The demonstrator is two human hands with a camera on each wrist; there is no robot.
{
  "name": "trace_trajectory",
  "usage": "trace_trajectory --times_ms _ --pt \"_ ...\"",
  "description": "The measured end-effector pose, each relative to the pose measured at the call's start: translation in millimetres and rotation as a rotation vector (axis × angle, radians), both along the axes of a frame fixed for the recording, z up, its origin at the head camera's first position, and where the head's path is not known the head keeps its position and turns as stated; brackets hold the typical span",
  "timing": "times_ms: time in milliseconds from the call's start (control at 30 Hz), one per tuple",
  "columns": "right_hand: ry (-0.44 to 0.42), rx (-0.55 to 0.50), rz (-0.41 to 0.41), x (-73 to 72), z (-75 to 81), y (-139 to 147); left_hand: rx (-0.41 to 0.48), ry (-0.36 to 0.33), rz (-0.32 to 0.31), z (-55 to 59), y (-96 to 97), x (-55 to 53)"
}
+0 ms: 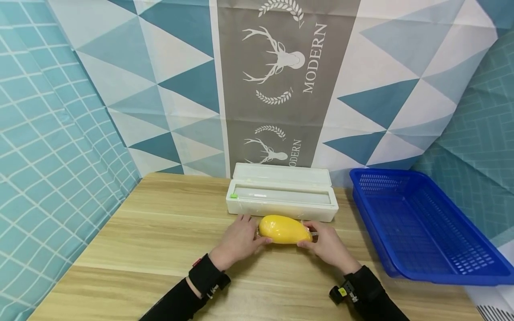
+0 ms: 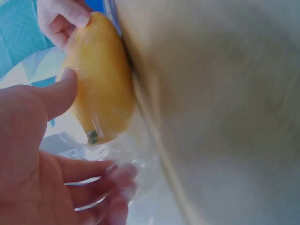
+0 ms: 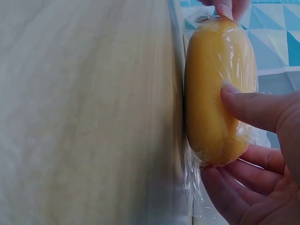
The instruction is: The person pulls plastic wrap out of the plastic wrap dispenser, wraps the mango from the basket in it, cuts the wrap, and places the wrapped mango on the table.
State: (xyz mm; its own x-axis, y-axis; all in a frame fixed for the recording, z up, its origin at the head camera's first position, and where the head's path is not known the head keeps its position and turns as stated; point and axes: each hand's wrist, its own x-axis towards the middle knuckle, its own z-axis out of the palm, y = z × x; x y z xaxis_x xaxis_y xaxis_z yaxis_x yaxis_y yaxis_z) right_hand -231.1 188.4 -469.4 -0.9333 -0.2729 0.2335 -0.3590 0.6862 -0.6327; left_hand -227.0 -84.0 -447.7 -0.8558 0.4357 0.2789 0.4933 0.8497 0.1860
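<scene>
A yellow mango (image 1: pixel 284 229), wrapped in clear cling film (image 3: pixel 199 180), lies lengthwise between both hands above the wooden table. At its left end, my left hand (image 1: pixel 241 238) touches the mango with the thumb. The left fingers (image 2: pixel 89 171) are loosely bent beside loose film, apart from the fruit and partly blurred. My right hand (image 1: pixel 327 243) holds the other end, its thumb on the side and fingertips against the tip. A small dark green spot shows at the mango's left end in the left wrist view.
Just behind the mango stands a white cling film dispenser (image 1: pixel 281 209) with its lid raised and a green slider at the left. To the right is a blue plastic basket (image 1: pixel 395 267). Patterned cloth (image 1: pixel 180 80) hangs behind the wooden table (image 1: pixel 152 249).
</scene>
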Motion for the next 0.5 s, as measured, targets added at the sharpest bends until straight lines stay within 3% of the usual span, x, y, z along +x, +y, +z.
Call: trace_trajectory --times_ms 133,200,333,500 --pt "0.018 0.040 -0.017 -1.3 1.2 0.9 -0.021 0.162 -0.044 9.0 1.8 1.3" --pt "0.024 0.045 -0.023 -1.6 1.4 1.1 -0.035 0.192 -0.092 10.0 4.0 0.9" --pt "0.032 0.035 -0.014 -1.9 0.7 0.5 -0.055 0.139 -0.152 4.8 6.6 -0.7" --pt "0.042 0.037 0.020 -3.3 -0.8 -1.9 0.006 0.033 -0.181 0.5 3.5 -6.5"
